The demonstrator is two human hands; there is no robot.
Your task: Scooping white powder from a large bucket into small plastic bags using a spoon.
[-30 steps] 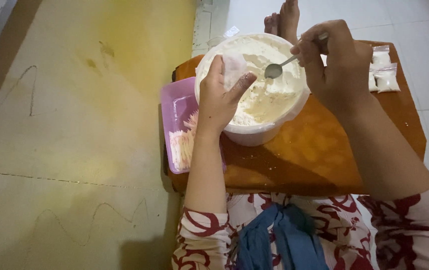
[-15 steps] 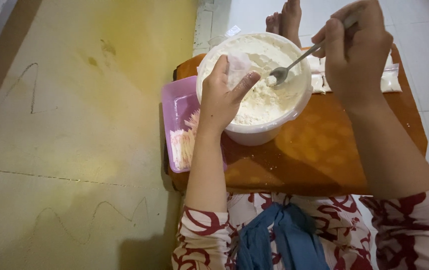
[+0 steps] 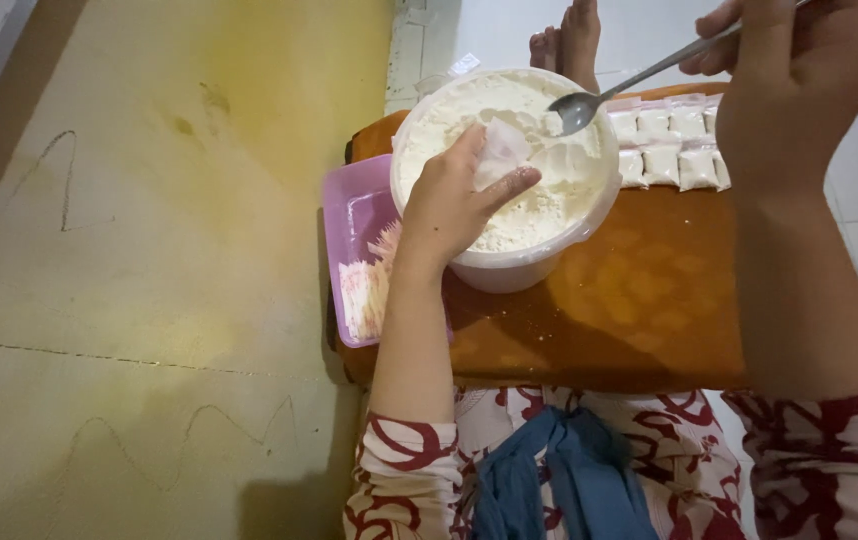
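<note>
White powder fills the tub, and both hands work over it. The left hand pinches a small clear bag between thumb and fingers, holding it open just above the powder. The right hand is closed around the handle of a spoon.

A second ago the spoon bowl sat low, right by the bag's mouth over the powder. Now the right hand has gone up and away from the bag, and the spoon tips down toward it from higher up. The spoon bowl looks nearly empty, so the scoop has most likely gone into the bag. I cannot tell how full the bag is. The left hand has hardly moved at all.

Just past the spoon, on the far side of the tub, lie rows of small filled bags on the orange table. On the outer side of the left hand, touching the tub, sits a pink box with a pale bundle in it. Bare feet rest beyond the tub on the floor.

Nothing sits between the spoon and the bag. The tub rim is close under the left wrist, and the filled bags lie near the right arm, where a wide swing could knock them.
</note>
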